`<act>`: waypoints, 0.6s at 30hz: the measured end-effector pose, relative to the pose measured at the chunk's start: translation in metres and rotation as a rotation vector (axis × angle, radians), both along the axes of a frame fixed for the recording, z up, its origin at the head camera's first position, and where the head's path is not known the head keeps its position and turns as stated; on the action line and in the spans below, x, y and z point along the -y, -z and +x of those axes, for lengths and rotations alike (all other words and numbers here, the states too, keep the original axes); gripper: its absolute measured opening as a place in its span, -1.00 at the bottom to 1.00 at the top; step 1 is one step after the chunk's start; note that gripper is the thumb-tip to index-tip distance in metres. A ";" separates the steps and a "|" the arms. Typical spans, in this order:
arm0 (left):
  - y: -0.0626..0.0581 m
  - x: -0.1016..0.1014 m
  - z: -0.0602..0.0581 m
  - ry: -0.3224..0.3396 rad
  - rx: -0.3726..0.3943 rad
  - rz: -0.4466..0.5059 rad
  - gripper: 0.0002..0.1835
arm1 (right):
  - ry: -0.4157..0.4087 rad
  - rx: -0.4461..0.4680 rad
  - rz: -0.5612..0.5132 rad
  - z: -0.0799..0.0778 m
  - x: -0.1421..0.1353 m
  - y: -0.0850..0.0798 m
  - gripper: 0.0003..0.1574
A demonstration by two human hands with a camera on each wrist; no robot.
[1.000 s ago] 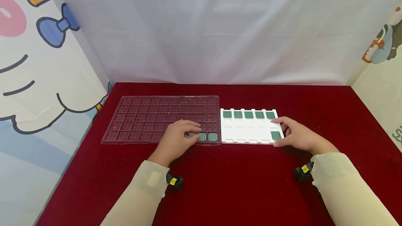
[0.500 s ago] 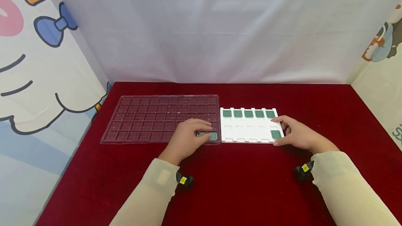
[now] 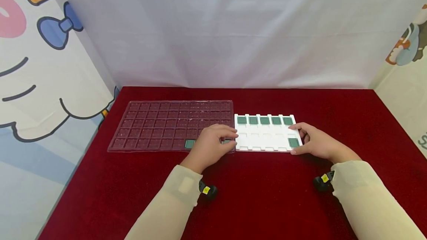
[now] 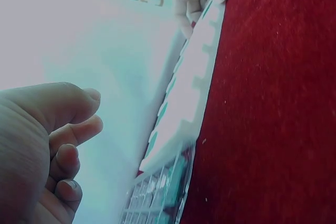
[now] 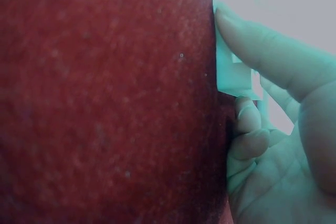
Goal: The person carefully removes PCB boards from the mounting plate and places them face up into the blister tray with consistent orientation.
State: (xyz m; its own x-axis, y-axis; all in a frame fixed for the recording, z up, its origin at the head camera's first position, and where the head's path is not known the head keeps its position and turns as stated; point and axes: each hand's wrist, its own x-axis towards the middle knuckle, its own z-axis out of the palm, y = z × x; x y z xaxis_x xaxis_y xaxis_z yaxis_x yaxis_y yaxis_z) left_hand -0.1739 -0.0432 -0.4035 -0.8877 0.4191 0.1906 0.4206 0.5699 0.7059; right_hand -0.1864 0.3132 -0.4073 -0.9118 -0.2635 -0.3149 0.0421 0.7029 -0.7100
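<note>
A white tray (image 3: 253, 138) with square slots lies flat on the table. Its far row carries several green square chips (image 3: 265, 120), and one more green chip (image 3: 293, 143) sits in its near right corner. My right hand (image 3: 318, 145) grips this tray's right end, thumb at the near corner, fingers at the far side. My left hand (image 3: 213, 142) hovers over the right part of a clear plastic compartment tray (image 3: 150, 125), fingertips by the white tray's left edge. The left wrist view shows its thumb and loosely curled fingers apart, nothing between them. A green chip (image 3: 190, 143) shows left of that hand.
A dark red cloth (image 3: 267, 195) covers the table. Behind it hangs a white curtain (image 3: 240, 40), with cartoon-printed sheets on both sides. The two trays stand side by side, edges close together.
My left hand has moved right along the clear tray's near row, up to the white tray's edge, uncovering a green chip behind it. My right hand stays on the white tray.
</note>
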 end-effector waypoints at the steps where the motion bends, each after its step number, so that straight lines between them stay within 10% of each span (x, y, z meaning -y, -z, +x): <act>1: 0.000 -0.001 0.000 0.005 -0.002 -0.002 -0.76 | -0.001 0.000 0.000 0.000 0.000 0.000 0.09; 18: 0.000 -0.022 -0.001 0.064 -0.014 -0.014 -0.75 | -0.005 -0.018 0.009 0.000 0.000 0.001 0.06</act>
State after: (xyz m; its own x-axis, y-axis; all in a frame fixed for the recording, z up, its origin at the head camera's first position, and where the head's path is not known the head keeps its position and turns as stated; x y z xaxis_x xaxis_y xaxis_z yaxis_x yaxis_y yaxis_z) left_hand -0.1753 -0.0215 -0.4037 -0.8561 0.4779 0.1966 0.4666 0.5513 0.6916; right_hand -0.1866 0.3134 -0.4082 -0.9160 -0.2653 -0.3011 0.0261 0.7093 -0.7045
